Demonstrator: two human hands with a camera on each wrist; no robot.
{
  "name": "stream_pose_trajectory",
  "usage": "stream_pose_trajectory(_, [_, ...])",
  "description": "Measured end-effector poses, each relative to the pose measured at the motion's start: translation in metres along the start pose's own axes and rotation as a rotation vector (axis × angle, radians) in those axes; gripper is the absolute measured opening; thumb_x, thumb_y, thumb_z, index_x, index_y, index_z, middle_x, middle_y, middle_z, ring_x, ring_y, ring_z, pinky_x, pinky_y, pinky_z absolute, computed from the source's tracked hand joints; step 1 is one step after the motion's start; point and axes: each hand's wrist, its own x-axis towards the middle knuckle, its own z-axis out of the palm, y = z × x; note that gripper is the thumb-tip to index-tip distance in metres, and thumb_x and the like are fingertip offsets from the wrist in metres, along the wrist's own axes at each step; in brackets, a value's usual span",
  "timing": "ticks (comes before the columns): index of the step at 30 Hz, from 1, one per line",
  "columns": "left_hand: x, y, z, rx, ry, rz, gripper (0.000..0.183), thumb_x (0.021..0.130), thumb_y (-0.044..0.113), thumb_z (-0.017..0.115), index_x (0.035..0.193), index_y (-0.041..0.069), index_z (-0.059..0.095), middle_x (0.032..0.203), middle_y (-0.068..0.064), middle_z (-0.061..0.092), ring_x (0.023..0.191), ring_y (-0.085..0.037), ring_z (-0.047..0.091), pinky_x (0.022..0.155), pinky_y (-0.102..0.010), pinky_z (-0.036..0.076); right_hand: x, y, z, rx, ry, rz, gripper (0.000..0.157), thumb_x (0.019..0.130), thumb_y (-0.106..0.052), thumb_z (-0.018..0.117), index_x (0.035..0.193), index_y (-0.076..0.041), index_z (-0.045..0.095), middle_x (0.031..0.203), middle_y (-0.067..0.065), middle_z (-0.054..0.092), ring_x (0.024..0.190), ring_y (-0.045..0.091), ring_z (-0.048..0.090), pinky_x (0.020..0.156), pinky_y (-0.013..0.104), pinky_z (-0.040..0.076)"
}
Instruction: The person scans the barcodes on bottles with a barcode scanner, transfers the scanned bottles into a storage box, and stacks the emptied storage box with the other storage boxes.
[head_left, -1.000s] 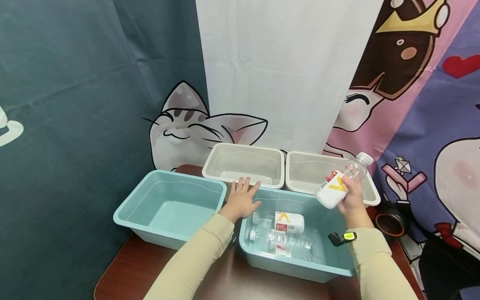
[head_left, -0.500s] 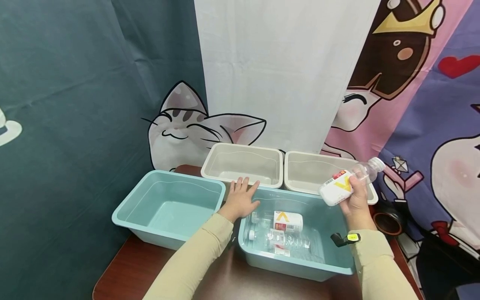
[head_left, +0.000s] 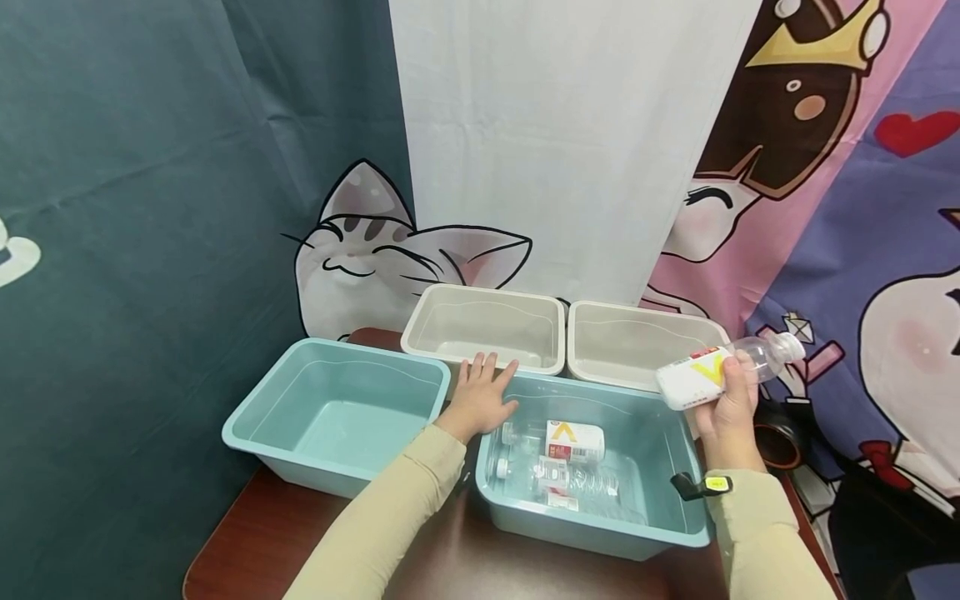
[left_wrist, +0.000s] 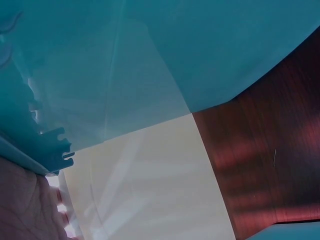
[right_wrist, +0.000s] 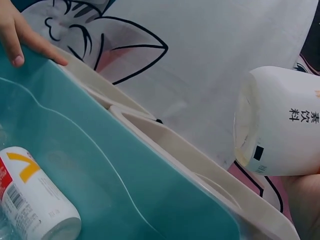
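Note:
A clear plastic bottle with a white, yellow and red label (head_left: 693,379) is gripped in my right hand (head_left: 729,421), tilted with its cap to the right. It is held above the right rim of the blue bin (head_left: 592,546). In the right wrist view the bottle's base (right_wrist: 245,120) faces left. My left hand (head_left: 478,403) rests on that bin's far left corner with fingers spread. Inside the bin lie a second labelled bottle (head_left: 576,442) and clear bottles (head_left: 592,482) on their sides. The left wrist view shows my palm (left_wrist: 25,205) beside the blue wall.
Another blue bin (head_left: 345,433) stands to the left. Two beige bins, the left one (head_left: 487,304) and the right one (head_left: 637,321), stand behind. All rest on a dark red wooden table (head_left: 450,558). Printed cloth (head_left: 570,150) hangs behind; a dark round object (head_left: 780,446) sits at right.
My right hand has moved to the right with the bottle, which has tipped closer to horizontal. The left hand has kept its place on the bin's corner.

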Motion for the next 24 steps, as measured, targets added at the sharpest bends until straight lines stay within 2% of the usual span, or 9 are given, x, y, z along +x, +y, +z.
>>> stream_pose_trajectory(3, [0.000, 0.000, -0.001, 0.001, 0.001, 0.002, 0.073, 0.102, 0.052, 0.047, 0.164, 0.028, 0.017, 0.169, -0.017, 0.010, 0.155, -0.038, 0.001, 0.123, -0.057, -0.001, -0.001, -0.003, -0.002, 0.013, 0.010, -0.026, 0.004, 0.099, 0.007, 0.049, 0.101, 0.003, 0.051, 0.092, 0.021, 0.061, 0.079, 0.032, 0.067, 0.067, 0.036, 0.059])
stream_pose_trajectory(8, [0.001, -0.001, 0.000, 0.004, 0.007, 0.004, 0.072, 0.102, 0.052, 0.047, 0.164, 0.027, 0.018, 0.169, -0.017, 0.010, 0.155, -0.038, 0.002, 0.123, -0.057, 0.000, -0.003, -0.008, -0.003, 0.033, 0.095, -0.019, 0.013, 0.100, -0.003, 0.060, 0.109, 0.001, 0.051, 0.098, 0.022, 0.061, 0.081, 0.034, 0.068, 0.070, 0.038, 0.060])
stream_pose_trajectory(12, [0.002, -0.001, 0.001, 0.003, 0.011, 0.002, 0.072, 0.102, 0.052, 0.047, 0.164, 0.027, 0.018, 0.168, -0.017, 0.011, 0.155, -0.038, 0.002, 0.123, -0.057, 0.000, -0.003, -0.013, -0.005, 0.045, 0.155, -0.022, 0.018, 0.104, -0.012, 0.057, 0.115, -0.001, 0.048, 0.100, 0.022, 0.063, 0.084, 0.033, 0.067, 0.072, 0.039, 0.059])
stream_pose_trajectory(19, [0.003, -0.001, 0.000, -0.002, 0.003, -0.003, 0.073, 0.102, 0.051, 0.047, 0.164, 0.028, 0.017, 0.169, -0.017, 0.010, 0.155, -0.037, 0.001, 0.123, -0.057, -0.001, -0.004, -0.022, -0.010, 0.167, 0.234, -0.069, 0.028, 0.102, -0.014, 0.057, 0.123, -0.001, 0.045, 0.110, 0.021, 0.060, 0.093, 0.033, 0.064, 0.077, 0.041, 0.058])
stream_pose_trajectory(24, [0.003, -0.002, 0.000, 0.008, 0.009, -0.002, 0.073, 0.102, 0.051, 0.047, 0.164, 0.028, 0.017, 0.168, -0.017, 0.012, 0.155, -0.038, 0.004, 0.123, -0.057, 0.001, -0.004, -0.029, -0.014, 0.204, 0.311, -0.053, 0.028, 0.103, -0.015, 0.056, 0.127, -0.006, 0.046, 0.117, 0.019, 0.058, 0.099, 0.032, 0.064, 0.082, 0.043, 0.057])
